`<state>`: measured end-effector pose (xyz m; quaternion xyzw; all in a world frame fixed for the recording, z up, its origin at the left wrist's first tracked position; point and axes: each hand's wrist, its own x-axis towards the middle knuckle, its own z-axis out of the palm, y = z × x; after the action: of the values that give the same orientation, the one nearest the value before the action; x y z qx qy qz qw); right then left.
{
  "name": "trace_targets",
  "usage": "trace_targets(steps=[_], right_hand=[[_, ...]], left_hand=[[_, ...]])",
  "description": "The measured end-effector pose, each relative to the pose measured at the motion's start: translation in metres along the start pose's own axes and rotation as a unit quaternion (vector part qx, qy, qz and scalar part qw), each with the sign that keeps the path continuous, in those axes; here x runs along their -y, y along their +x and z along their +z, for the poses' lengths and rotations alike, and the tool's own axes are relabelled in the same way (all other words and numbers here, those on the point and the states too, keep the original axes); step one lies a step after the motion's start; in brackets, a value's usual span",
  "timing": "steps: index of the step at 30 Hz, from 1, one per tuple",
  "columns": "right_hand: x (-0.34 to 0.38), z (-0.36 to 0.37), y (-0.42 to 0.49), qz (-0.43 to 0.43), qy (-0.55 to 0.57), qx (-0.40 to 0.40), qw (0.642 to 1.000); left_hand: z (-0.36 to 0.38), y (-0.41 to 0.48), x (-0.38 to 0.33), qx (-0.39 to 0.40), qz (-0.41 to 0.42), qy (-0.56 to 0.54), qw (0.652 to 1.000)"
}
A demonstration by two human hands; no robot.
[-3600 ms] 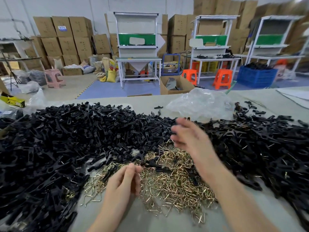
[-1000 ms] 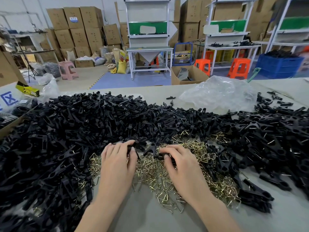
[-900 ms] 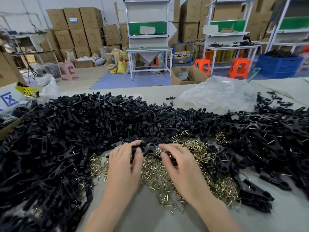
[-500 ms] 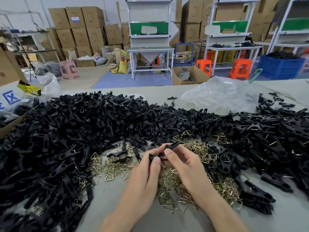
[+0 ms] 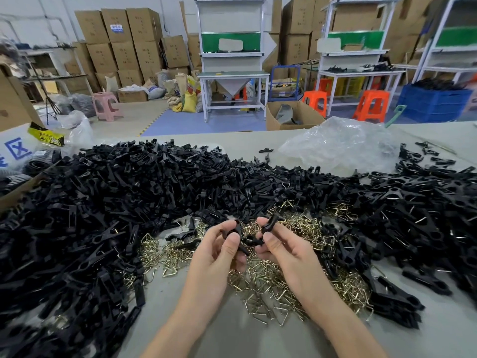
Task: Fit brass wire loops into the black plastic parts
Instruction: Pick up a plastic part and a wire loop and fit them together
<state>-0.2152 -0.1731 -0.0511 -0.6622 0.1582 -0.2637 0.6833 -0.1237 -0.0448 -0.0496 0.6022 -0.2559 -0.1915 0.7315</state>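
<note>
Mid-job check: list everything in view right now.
black plastic parts: huge heap, black, table left, back, right
brass wire loops: one pile, brass, table centre
held parts: apparently two, black, above the loops
plastic bag: one, clear, table back right
workbenches: three, white, floor behind
orange stools: at least two, orange, behind right
pink stool: one, pink, behind left
crate: one, blue, far right
cardboard boxes: many, brown, back wall
left hand: grips one held part
right hand: grips the other

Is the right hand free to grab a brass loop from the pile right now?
Likely yes, though not freely: the right hand pinches a black plastic part, as does the left hand. The brass wire loops lie uncovered just under both hands, with nothing between.
</note>
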Motion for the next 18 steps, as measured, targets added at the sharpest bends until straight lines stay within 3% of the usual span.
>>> trace_targets(steps=[4,10,18], right_hand=[[0.0036,0.0,-0.0012,-0.005,-0.025,0.018,1.0],[0.0087,0.003,-0.0065,-0.028,-0.066,0.068,0.995],[0.0059,0.002,-0.0053,-0.042,-0.065,0.062,0.995]], left_hand=[[-0.0004,0.002,0.0029,-0.001,-0.022,-0.078,0.997],[-0.0001,-0.0008,0.0063,0.015,-0.017,-0.067,0.998],[0.0008,-0.0024,0.0045,0.01,-0.026,-0.058,0.998]])
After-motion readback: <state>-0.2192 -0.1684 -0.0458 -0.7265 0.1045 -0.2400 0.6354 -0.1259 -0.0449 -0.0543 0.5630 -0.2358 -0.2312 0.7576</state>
